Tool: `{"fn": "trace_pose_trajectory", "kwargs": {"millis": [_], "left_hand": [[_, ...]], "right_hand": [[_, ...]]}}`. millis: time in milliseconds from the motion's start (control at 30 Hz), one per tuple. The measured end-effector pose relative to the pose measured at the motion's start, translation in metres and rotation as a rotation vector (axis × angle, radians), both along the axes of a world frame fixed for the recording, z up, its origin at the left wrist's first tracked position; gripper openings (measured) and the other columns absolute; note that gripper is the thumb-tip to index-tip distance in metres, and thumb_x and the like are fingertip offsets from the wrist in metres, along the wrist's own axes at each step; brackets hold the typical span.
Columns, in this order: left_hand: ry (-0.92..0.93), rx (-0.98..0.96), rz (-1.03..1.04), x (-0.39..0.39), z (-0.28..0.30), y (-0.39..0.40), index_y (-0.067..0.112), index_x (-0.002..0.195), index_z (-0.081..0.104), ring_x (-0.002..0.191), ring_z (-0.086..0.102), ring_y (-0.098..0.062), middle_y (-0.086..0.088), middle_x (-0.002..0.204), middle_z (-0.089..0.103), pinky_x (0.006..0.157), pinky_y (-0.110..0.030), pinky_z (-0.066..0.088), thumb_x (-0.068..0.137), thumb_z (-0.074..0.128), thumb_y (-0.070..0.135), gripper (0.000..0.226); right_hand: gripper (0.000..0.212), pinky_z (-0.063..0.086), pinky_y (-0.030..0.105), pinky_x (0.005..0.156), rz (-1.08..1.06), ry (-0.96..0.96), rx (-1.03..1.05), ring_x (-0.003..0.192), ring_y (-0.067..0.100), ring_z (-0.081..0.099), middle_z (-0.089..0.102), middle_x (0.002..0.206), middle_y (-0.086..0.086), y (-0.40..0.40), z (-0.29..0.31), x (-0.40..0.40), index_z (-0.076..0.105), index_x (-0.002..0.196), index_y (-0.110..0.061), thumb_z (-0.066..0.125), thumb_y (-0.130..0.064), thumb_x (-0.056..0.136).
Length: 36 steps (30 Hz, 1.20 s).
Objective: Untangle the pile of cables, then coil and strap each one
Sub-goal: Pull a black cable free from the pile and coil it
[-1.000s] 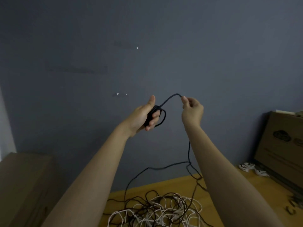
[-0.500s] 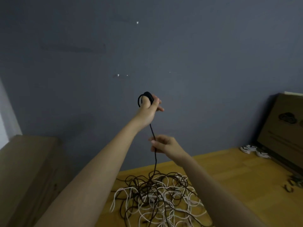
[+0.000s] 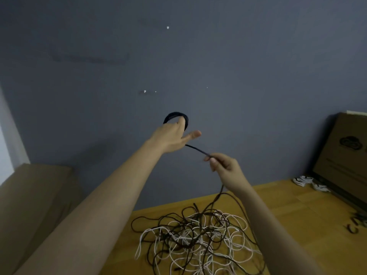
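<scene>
A small coil of black cable is held in the left hand; the right hand pinches its tail. The tangled pile is left, unstrapped.

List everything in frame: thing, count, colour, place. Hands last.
black cable coil: 1, black, looped round the left hand, raised in front of the wall
cable pile: 1 tangle, dark and white strands, on the table at bottom centre
table: 1, yellow wood, lower right
coiled white cables: a few, white, far right of the table
cardboard box: 1, brown, right edge
second box: 1, brown, lower left
wall: grey-blue, behind everything
left hand: carries the coil
right hand: fingers pinch the black strand leading down to the pile
</scene>
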<state>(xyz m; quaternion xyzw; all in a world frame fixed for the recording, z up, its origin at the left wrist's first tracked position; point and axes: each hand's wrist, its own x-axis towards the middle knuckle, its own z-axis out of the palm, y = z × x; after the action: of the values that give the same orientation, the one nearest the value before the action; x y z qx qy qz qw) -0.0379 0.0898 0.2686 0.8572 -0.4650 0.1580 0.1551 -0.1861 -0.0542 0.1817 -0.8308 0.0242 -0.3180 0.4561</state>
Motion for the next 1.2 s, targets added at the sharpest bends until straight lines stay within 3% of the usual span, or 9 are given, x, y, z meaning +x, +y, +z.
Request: {"fn": "trace_pose_trajectory", "kwargs": {"millis": [167, 267, 367, 600, 733, 867, 1000, 1133, 1200], "left_hand": [[0.103, 0.095, -0.12, -0.013, -0.015, 0.001, 0.015, 0.079, 0.044, 0.06, 0.05, -0.018, -0.002, 0.071, 0.051, 0.053, -0.033, 0.037, 0.08, 0.027, 0.08, 0.067], [0.513, -0.068, -0.33, -0.029, -0.018, 0.002, 0.014, 0.071, 0.051, 0.048, 0.044, -0.015, -0.004, 0.061, 0.049, 0.053, -0.031, 0.037, 0.093, 0.044, 0.056, 0.048], [0.861, -0.289, -0.535, -0.046, -0.007, 0.008, 0.016, 0.065, 0.047, 0.039, 0.026, -0.011, 0.004, 0.045, 0.033, 0.043, -0.021, 0.025, 0.085, 0.042, 0.062, 0.05], [1.169, -0.676, -0.612, -0.058, -0.004, 0.001, 0.013, 0.079, 0.046, 0.041, 0.031, -0.01, 0.005, 0.047, 0.042, 0.051, -0.025, 0.029, 0.105, 0.026, 0.035, 0.039], [0.941, -0.715, -0.527, -0.051, -0.005, -0.007, 0.016, 0.089, 0.04, 0.05, 0.046, -0.008, 0.005, 0.067, 0.055, 0.056, -0.02, 0.04, 0.104, 0.031, 0.021, 0.018], [0.594, -0.477, -0.332, -0.046, -0.026, -0.014, 0.015, 0.106, 0.036, 0.07, 0.06, -0.005, -0.003, 0.099, 0.059, 0.074, -0.024, 0.05, 0.103, 0.03, 0.029, 0.015], [0.204, 0.035, -0.032, -0.034, -0.054, -0.004, 0.001, 0.122, 0.035, 0.055, 0.048, -0.017, -0.005, 0.068, 0.051, 0.046, -0.031, 0.034, 0.102, 0.031, 0.041, 0.045], [0.286, 0.35, -0.072, -0.032, -0.08, 0.003, 0.01, 0.119, 0.044, 0.082, 0.056, -0.016, -0.001, 0.102, 0.057, 0.063, -0.031, 0.044, 0.087, 0.046, 0.067, 0.066], [0.338, 0.404, -0.127, -0.033, -0.093, 0.003, 0.016, 0.101, 0.052, 0.081, 0.055, -0.014, 0.005, 0.095, 0.056, 0.064, -0.029, 0.043, 0.077, 0.057, 0.071, 0.06]], "right_hand": [[0.008, 0.039, 0.013, 0.061, -0.308, -0.215, -0.25, 0.068, 0.0, 0.052, 0.059, 0.077, -0.006, -0.018, 0.031, 0.001, 0.066, 0.092, -0.016, 0.058, -0.016, 0.094], [0.01, 0.043, 0.012, 0.065, -0.399, -0.322, -0.179, 0.076, 0.004, 0.055, 0.06, 0.082, -0.005, -0.025, 0.049, 0.005, 0.063, 0.086, -0.02, 0.07, -0.028, 0.086], [0.011, 0.039, 0.009, 0.063, -0.349, -0.132, -0.224, 0.073, 0.0, 0.054, 0.058, 0.078, -0.009, -0.028, 0.052, 0.01, 0.063, 0.08, -0.024, 0.069, -0.031, 0.086], [0.018, 0.049, 0.017, 0.078, 0.053, 0.169, 0.058, 0.08, 0.003, 0.064, 0.071, 0.086, 0.002, 0.006, -0.003, 0.016, 0.069, 0.093, -0.007, 0.057, -0.021, 0.095], [0.024, 0.048, 0.017, 0.079, 0.115, 0.313, 0.156, 0.083, 0.006, 0.063, 0.071, 0.092, 0.006, 0.022, -0.043, 0.009, 0.069, 0.098, -0.001, 0.055, -0.021, 0.096], [0.022, 0.049, 0.018, 0.075, 0.09, 0.25, 0.207, 0.072, 0.004, 0.061, 0.067, 0.077, 0.001, 0.035, -0.053, 0.007, 0.068, 0.089, 0.001, 0.058, -0.017, 0.095], [0.012, 0.044, 0.009, 0.063, 0.059, 0.299, 0.059, 0.063, -0.007, 0.056, 0.065, 0.074, -0.009, 0.032, -0.05, 0.002, 0.069, 0.088, -0.015, 0.062, -0.024, 0.092], [0.013, 0.037, 0.011, 0.057, -0.004, 0.399, -0.211, 0.059, -0.007, 0.051, 0.06, 0.07, -0.014, 0.015, -0.054, -0.011, 0.069, 0.088, -0.021, 0.059, -0.027, 0.094], [0.016, 0.039, 0.016, 0.059, -0.023, 0.396, -0.299, 0.065, -0.004, 0.054, 0.064, 0.074, -0.01, 0.01, -0.055, -0.016, 0.07, 0.089, -0.019, 0.058, -0.028, 0.095]]}}
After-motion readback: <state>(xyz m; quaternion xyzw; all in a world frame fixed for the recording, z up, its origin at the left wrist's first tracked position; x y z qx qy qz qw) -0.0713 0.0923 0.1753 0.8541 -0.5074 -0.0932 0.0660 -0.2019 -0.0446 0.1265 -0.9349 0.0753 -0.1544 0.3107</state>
